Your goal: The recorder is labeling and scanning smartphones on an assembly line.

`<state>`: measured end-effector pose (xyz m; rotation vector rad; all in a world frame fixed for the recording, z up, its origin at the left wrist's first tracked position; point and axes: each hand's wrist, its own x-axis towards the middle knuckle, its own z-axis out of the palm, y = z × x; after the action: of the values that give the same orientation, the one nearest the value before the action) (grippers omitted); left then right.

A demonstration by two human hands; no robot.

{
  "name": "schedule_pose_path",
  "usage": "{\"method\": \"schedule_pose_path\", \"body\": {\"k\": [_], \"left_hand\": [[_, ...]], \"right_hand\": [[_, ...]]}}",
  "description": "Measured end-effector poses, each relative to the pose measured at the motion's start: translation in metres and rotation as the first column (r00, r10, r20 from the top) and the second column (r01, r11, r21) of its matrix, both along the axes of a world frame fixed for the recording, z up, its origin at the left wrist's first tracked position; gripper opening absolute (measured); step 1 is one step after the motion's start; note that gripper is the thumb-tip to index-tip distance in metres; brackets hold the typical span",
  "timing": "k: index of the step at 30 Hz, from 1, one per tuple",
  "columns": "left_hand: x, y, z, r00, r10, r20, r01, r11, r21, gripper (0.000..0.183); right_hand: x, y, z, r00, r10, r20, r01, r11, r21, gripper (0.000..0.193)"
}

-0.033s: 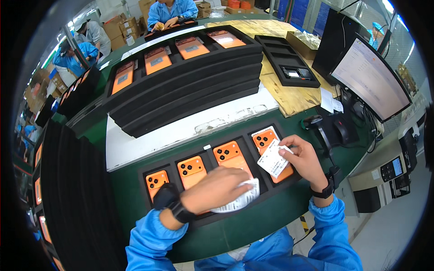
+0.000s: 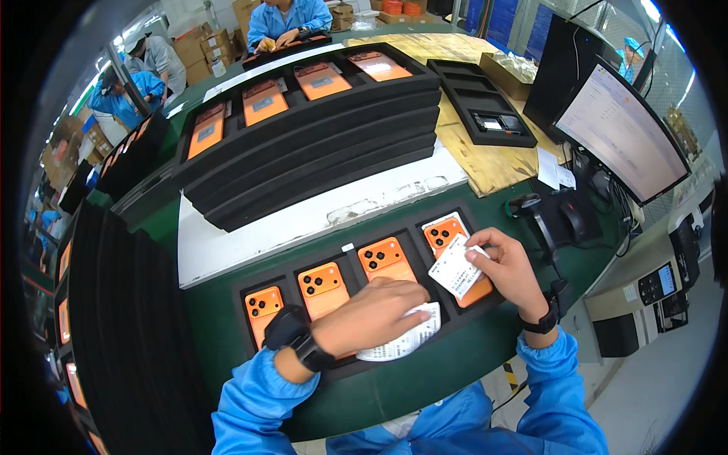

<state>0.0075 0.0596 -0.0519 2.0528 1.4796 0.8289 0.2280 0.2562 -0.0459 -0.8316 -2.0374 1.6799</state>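
In front of me lies a black foam tray (image 2: 449,327) with several orange phones (image 2: 321,287) in its slots, camera side up. My left hand (image 2: 373,317) reaches over the middle of the tray, its fingers closed on a curved printed label sheet (image 2: 400,339) at the near edge. Part of the phones below is hidden by that hand. At the right end, my right hand (image 2: 509,265) pinches a white printed label (image 2: 457,267) between thumb and fingers. This label hangs over the rightmost phone (image 2: 475,294), covering its middle; whether they touch I cannot tell.
Behind the tray, a stack of black foam trays (image 2: 326,144) holds more phones on a white board (image 2: 318,220). Another stack (image 2: 136,326) stands left. To the right are a barcode scanner (image 2: 537,227), mouse (image 2: 574,220), monitor (image 2: 626,133) and label printer (image 2: 644,280). Co-workers sit beyond.
My left hand has shifted slightly to the right with the label sheet, which shows more of its face. The label in my right hand has tilted and moved slightly left.
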Motion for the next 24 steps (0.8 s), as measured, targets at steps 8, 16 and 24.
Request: {"method": "schedule_pose_path", "body": {"k": [8, 16, 24], "left_hand": [[0.002, 0.003, 0.011, 0.998, -0.017, -0.059, 0.013, 0.998, -0.063, 0.022], [-0.012, -0.037, 0.045, 0.996, 0.049, -0.079, -0.045, 0.998, 0.044, 0.018], [-0.013, -0.041, 0.039, 0.997, 0.076, -0.031, -0.073, 0.993, 0.094, 0.019]], "right_hand": [[-0.015, -0.009, -0.008, 0.995, 0.041, -0.088, -0.03, 0.993, 0.115, 0.029], [-0.048, -0.043, -0.005, 0.948, 0.313, 0.06, -0.318, 0.909, 0.271, 0.048], [-0.05, -0.04, -0.005, 0.945, 0.209, 0.253, -0.324, 0.471, 0.82, 0.048]]}}
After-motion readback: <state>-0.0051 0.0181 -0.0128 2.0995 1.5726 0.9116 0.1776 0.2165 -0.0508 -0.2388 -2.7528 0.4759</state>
